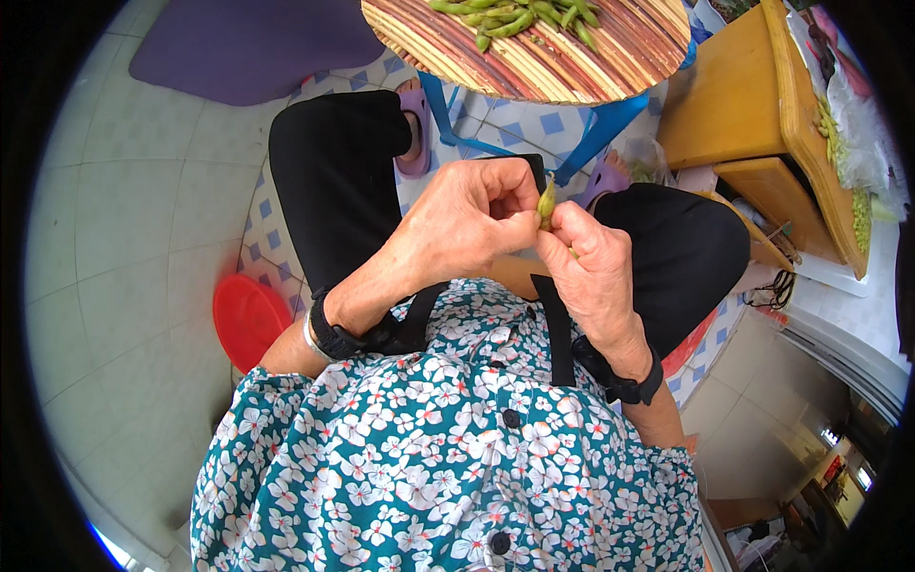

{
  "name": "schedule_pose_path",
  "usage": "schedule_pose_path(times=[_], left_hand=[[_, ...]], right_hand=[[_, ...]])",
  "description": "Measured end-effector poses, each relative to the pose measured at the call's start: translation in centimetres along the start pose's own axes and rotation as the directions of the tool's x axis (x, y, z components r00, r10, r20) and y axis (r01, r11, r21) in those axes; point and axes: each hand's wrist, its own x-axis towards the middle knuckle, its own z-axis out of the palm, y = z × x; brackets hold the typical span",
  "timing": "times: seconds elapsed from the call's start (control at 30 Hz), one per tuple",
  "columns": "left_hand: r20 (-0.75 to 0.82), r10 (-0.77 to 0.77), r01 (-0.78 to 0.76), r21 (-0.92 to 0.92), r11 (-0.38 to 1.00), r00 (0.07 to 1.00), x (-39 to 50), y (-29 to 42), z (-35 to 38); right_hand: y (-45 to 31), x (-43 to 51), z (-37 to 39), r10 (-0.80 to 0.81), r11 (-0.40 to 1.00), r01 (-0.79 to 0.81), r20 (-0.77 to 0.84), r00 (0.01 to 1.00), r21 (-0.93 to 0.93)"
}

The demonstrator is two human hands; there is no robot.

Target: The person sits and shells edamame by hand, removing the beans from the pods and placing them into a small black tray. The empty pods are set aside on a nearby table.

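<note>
Between the fingertips of both hands is one green soybean pod (547, 203), held upright above my lap. My left hand (477, 207) pinches it from the left with thumb and forefinger. From the right, my right hand (592, 259) grips its lower part, which the fingers hide. A bit of green shows between the right hand's fingers, too small to make out. Beyond the hands, a pile of green pods (511, 18) lies on a round, striped stool top (457, 53) with blue legs (606, 136).
A red plastic basin (250, 322) stands on the floor at left, by the tiled wall (129, 229). To the right is a wooden cabinet (729, 93) with a partly pulled-out drawer (768, 189). Shelled green beans (861, 218) lie beside it. A purple surface (250, 43) fills the upper left.
</note>
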Motion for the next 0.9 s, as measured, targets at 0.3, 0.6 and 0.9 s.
schedule_pose_path(times=[0.3, 0.6, 0.9], left_hand=[[0.008, 0.056, -0.056, -0.044, 0.997, 0.998, 0.6, -0.3, -0.1], [0.090, -0.011, 0.024, -0.138, 0.990, 0.996, 0.8, -0.5, -0.3], [0.068, 0.083, -0.073, -0.128, 0.989, 0.994, 1.4, -1.1, -0.2]], right_hand=[[0.0, -0.1, 0.1, 0.154, 0.933, -0.175, 0.090, 0.984, 0.315], [0.5, 0.1, -1.3, 0.240, 0.637, -0.449, 0.393, 0.888, 0.627], [0.6, 0.2, -1.0, 0.238, 0.684, -0.433, 0.382, 0.893, 0.587]])
